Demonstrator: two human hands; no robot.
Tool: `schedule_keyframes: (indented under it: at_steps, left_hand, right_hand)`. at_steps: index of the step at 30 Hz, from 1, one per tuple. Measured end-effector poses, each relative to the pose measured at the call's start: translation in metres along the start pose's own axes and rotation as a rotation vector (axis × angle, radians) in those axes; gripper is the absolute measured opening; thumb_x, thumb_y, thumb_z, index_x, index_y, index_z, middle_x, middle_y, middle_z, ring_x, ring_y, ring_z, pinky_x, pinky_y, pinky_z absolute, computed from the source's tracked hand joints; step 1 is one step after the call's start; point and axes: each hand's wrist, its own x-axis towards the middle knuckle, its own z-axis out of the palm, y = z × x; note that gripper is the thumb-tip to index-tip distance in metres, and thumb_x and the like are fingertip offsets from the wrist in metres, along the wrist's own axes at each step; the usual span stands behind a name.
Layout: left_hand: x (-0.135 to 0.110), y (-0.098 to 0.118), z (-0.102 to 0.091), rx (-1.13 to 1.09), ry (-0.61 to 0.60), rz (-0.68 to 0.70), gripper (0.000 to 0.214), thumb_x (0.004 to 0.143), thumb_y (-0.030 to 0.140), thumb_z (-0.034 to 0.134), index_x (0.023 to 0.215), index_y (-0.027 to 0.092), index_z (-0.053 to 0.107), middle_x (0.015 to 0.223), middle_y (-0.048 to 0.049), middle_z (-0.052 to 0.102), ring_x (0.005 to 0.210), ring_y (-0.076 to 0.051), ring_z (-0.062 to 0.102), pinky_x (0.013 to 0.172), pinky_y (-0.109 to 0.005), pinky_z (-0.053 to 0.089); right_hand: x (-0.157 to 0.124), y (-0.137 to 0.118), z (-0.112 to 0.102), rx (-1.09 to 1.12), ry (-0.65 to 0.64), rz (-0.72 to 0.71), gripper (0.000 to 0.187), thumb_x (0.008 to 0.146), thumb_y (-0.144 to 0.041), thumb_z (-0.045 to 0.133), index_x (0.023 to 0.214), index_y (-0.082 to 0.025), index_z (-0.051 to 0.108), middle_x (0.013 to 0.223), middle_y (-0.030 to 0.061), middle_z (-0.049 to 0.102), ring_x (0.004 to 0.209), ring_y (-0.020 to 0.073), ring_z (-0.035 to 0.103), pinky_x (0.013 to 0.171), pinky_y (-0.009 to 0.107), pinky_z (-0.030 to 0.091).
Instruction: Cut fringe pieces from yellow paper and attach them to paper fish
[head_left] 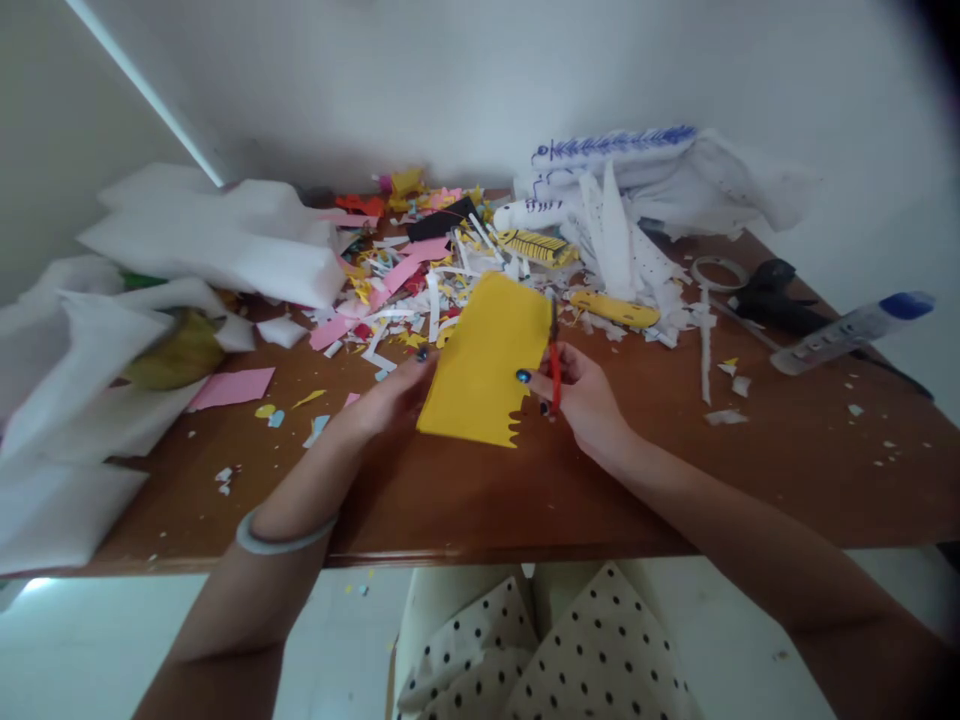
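A sheet of yellow paper (484, 355), seemingly folded or layered, is held above the front of the table. Its lower right edge has a row of wavy notches. My left hand (394, 395) grips the sheet by its left edge, fingers mostly behind it. In my right hand (581, 395) are red-handled scissors (555, 375), their dark blades pointing away from me along the sheet's right edge. My right thumb also lies over that edge of the paper. Whether the blades are apart cannot be made out.
Paper scraps (405, 290) heap across the back of the brown table (600, 500). White foam sheets (217, 235) lie at left, near a pink paper piece (231, 388). At right are a tape roll (718, 273), a black tool with a cord (776, 300) and a clear blue-capped tube (847, 333).
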Motion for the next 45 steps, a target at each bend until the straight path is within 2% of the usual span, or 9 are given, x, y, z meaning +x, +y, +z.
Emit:
schedule_keyframes:
  at_steps: [2,4,5,9,16,21,29,38,45]
  left_hand:
    - [0.002,-0.001,0.003,-0.061,-0.272,0.037,0.093,0.066,0.097,0.032,0.103,0.021,0.071,0.061,-0.0067,0.064,0.051,-0.020,0.056,0.043,-0.030,0.043]
    - [0.004,0.002,0.012,-0.042,-0.385,0.067,0.089,0.055,0.094,0.053,0.098,0.018,0.071,0.061,-0.0055,0.063,0.046,-0.014,0.046,0.039,-0.028,0.038]
    - [0.005,0.003,0.019,-0.022,-0.390,0.073,0.080,0.060,0.085,0.063,0.102,0.017,0.070,0.069,-0.0059,0.066,0.050,-0.014,0.050,0.043,-0.027,0.042]
    - [0.010,0.006,0.043,0.055,-0.035,0.135,0.046,0.078,0.055,0.067,0.100,0.015,0.068,0.087,-0.0057,0.071,0.075,-0.017,0.063,0.069,-0.027,0.052]
    - [0.012,-0.001,0.039,0.208,0.154,0.239,0.039,0.090,0.052,0.053,0.088,0.017,0.068,0.086,-0.0050,0.072,0.089,-0.022,0.066,0.077,-0.030,0.053]
    - [0.009,0.003,0.022,0.410,0.234,0.267,0.034,0.089,0.048,0.055,0.072,0.019,0.063,0.067,-0.0026,0.064,0.075,-0.022,0.063,0.066,-0.029,0.049]
    - [0.014,0.009,-0.007,0.665,0.383,0.431,0.034,0.091,0.041,0.052,0.067,0.018,0.056,0.066,-0.0016,0.056,0.062,-0.015,0.049,0.061,-0.026,0.039]
    - [0.019,0.003,-0.033,0.534,0.072,0.314,0.032,0.082,0.047,0.064,0.084,0.016,0.071,0.087,-0.0050,0.072,0.079,-0.019,0.062,0.072,-0.025,0.048]
    - [0.023,0.004,-0.036,0.696,0.028,0.389,0.032,0.084,0.045,0.060,0.093,0.016,0.069,0.093,-0.0063,0.070,0.081,-0.018,0.063,0.073,-0.026,0.048]
  right_hand:
    - [0.000,0.000,0.000,0.082,0.079,0.021,0.039,0.060,-0.036,0.085,0.079,-0.021,0.054,0.066,-0.0071,0.053,0.047,0.0052,0.042,0.037,0.020,0.033]
    - [0.001,0.000,-0.001,0.139,0.131,0.017,0.039,0.061,-0.037,0.084,0.080,-0.021,0.054,0.066,-0.0073,0.053,0.046,0.0041,0.041,0.038,0.019,0.033]
    - [0.002,0.000,-0.002,0.155,0.146,0.010,0.038,0.062,-0.036,0.084,0.081,-0.021,0.054,0.066,-0.0073,0.052,0.046,0.0039,0.042,0.038,0.019,0.034]
    - [0.001,0.002,-0.002,0.160,0.134,-0.003,0.039,0.062,-0.035,0.084,0.081,-0.021,0.054,0.068,-0.0075,0.052,0.046,0.0038,0.043,0.039,0.019,0.034]
    - [0.002,0.002,-0.004,0.121,0.103,-0.004,0.040,0.062,-0.038,0.084,0.081,-0.022,0.053,0.067,-0.0071,0.051,0.045,0.0051,0.042,0.038,0.022,0.033]
    - [0.027,-0.010,-0.026,0.037,0.257,-0.220,0.036,0.068,-0.039,0.079,0.089,-0.024,0.055,0.074,-0.0052,0.058,0.049,0.0070,0.045,0.041,0.022,0.037]
    - [0.045,-0.013,-0.042,-0.220,-0.087,-0.317,0.030,0.061,-0.032,0.085,0.078,-0.024,0.062,0.077,-0.0011,0.066,0.074,0.0168,0.061,0.073,0.033,0.053]
    - [0.049,0.004,-0.042,-0.300,-0.127,-0.252,0.029,0.059,-0.023,0.081,0.081,-0.020,0.063,0.076,-0.0024,0.066,0.069,0.0129,0.059,0.069,0.028,0.048]
    - [0.050,0.015,-0.045,-0.490,-0.164,-0.272,0.021,0.067,-0.025,0.071,0.083,-0.019,0.059,0.074,-0.0023,0.064,0.066,0.0119,0.055,0.063,0.025,0.040]
